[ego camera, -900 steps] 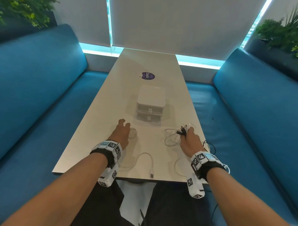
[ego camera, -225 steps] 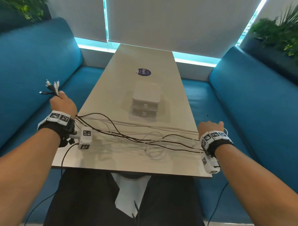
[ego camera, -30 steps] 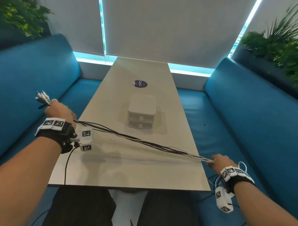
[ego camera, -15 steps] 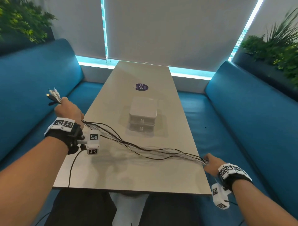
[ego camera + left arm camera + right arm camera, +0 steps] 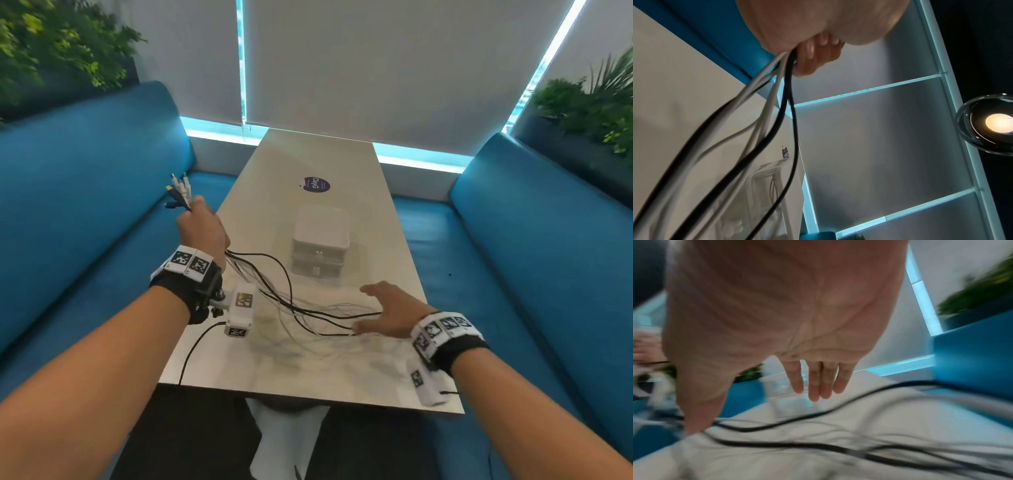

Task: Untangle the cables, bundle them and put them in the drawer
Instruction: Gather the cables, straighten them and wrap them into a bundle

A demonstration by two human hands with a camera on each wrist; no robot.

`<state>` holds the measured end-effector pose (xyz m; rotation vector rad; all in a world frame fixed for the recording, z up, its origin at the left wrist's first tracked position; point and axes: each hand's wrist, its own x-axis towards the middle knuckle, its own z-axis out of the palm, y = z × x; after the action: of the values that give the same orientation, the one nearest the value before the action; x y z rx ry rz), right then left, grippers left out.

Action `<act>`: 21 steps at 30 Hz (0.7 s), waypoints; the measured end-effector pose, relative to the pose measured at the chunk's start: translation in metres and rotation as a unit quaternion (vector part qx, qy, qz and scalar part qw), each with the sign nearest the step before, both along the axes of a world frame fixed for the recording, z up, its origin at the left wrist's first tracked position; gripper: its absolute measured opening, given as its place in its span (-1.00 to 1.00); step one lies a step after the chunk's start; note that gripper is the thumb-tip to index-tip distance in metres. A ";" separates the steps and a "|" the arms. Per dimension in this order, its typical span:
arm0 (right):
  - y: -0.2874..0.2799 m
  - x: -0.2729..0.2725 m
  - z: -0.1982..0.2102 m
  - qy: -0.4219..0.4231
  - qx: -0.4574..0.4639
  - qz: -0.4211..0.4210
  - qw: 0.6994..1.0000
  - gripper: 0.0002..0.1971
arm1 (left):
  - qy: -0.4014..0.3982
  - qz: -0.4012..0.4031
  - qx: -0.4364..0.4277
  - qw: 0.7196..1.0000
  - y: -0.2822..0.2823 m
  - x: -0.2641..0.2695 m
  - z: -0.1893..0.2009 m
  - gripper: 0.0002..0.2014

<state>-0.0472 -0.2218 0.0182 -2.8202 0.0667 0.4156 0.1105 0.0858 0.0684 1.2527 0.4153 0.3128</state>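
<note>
Slackened since a moment ago, the cables no longer run taut between the two hands; they now sag in loose black and white loops onto the surface, and the right hand has let go of them and come in from beyond the edge to lie over the top. Its fingers are straight and slightly apart, hovering just above the strands, with the thumb down beside a black one; whether it touches is too blurred to tell. One end of the bunch stays clamped in the left hand, raised off the left edge, its fingers curled tight round the cords. A spray of plugs sticks up out of that fist. From the fist the cords fall down and to the right, ending near the right palm. Beyond the loops, mid-surface, stands the white drawer unit, both drawers closed. Further back lies a round dark sticker. Blue benches run along either side.
</note>
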 end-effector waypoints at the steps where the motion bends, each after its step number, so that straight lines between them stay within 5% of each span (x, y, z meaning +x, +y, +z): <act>1: 0.022 0.006 0.004 0.002 0.016 0.026 1.000 0.03 | 0.001 -0.009 -0.001 1.000 -0.003 -0.004 -0.001 -0.68; 8: 0.153 0.057 0.028 -0.072 0.147 0.098 0.982 0.06 | -0.043 -0.090 -0.041 0.994 -0.020 -0.030 0.001 -0.61; 12: 0.176 0.075 0.028 -0.088 0.111 0.110 0.984 -0.66 | -0.065 -0.121 -0.031 0.990 -0.016 -0.033 -0.001 -0.60; 14: 0.172 0.077 0.023 -0.081 0.161 0.094 0.979 -0.83 | -0.073 -0.128 -0.032 0.989 -0.013 -0.032 0.001 -0.59; 21: 0.142 0.062 0.010 -0.066 0.186 0.068 0.978 -0.63 | -0.009 -0.105 -0.152 0.983 0.003 -0.012 0.002 -0.61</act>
<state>0.0152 -0.0798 0.0280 -2.4796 -0.2115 0.2386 0.0985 0.0887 0.0702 0.9838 0.2987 0.0758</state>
